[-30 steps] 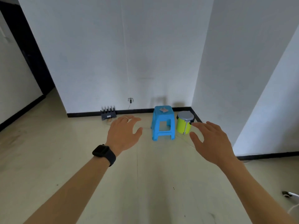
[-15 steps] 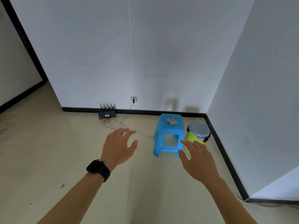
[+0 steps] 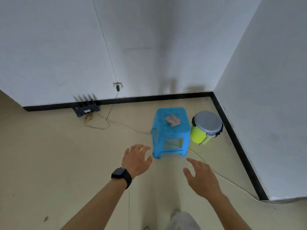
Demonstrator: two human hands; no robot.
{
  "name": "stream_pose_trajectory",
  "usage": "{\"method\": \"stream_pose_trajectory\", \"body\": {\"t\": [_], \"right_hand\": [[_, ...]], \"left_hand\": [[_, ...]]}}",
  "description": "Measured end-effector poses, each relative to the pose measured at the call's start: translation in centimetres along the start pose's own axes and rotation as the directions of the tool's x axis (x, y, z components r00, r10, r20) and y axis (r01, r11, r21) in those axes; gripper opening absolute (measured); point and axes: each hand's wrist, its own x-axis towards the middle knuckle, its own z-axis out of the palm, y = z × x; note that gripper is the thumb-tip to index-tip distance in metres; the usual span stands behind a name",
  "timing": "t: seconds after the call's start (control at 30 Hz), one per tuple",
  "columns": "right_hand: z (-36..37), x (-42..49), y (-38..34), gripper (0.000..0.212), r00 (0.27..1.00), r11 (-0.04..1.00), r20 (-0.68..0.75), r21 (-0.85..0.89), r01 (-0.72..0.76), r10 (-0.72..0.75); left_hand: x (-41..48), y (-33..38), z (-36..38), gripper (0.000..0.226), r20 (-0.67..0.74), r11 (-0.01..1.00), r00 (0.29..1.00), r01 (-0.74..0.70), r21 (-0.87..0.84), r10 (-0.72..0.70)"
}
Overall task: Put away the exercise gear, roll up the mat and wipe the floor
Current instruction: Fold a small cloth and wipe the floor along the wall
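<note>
A blue stool (image 3: 171, 130) stands upright near the corner, with a lidded lime bucket (image 3: 198, 135) just beside it. The left hand (image 3: 136, 161) and right hand (image 3: 201, 180) hover before the stool, fingers spread and holding nothing. A small folded cloth (image 3: 172, 120) lies flat on the seat, its long axis roughly left-right and slightly slanted.

Blue plastic stool (image 3: 171, 130), textured seat; folded cloth (image 3: 172, 120) on it; lime plastic bucket (image 3: 198, 134), grey lid; matt beige floor (image 3: 58, 155).
</note>
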Motion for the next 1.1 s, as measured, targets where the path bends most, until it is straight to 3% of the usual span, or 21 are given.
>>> {"method": "stream_pose_trajectory", "body": {"t": [0.3, 0.57, 0.8, 0.9, 0.97, 1.1], "right_hand": [[5.1, 28.7, 2.7, 0.06, 0.961, 0.985, 0.255, 0.099, -0.139, 0.11], [11.4, 46.8, 4.3, 0.055, 0.942, 0.958, 0.273, 0.152, -0.243, 0.195], [18.3, 53.1, 6.7, 0.064, 0.932, 0.932, 0.173, 0.122, -0.34, 0.317], [19.7, 53.7, 7.2, 0.039, 0.903, 0.915, 0.177, 0.029, -0.402, 0.391], [20.1, 53.4, 7.5, 0.022, 0.878, 0.877, 0.217, 0.141, -0.46, 0.426], [17.3, 49.1, 6.1, 0.008, 0.858, 0.744, 0.215, 0.429, -0.512, 0.466]], "left_hand": [[25.9, 0.3, 5.3, 0.06, 0.184, 0.997, 0.982, 0.016, 0.074, -0.029], [41.5, -0.6, 12.0, 0.071, 0.325, 0.987, 0.945, -0.031, 0.159, -0.023], [50.5, -3.2, 19.4, 0.08, 0.436, 0.954, 0.895, -0.204, 0.221, 0.091], [51.3, -4.3, 20.9, 0.084, 0.531, 0.924, 0.839, -0.289, 0.251, 0.118], [51.6, -4.4, 20.7, 0.085, 0.57, 0.91, 0.813, -0.318, 0.267, 0.117], [52.5, -2.4, 16.8, 0.069, 0.651, 0.897, 0.746, -0.373, 0.239, 0.137]]}}
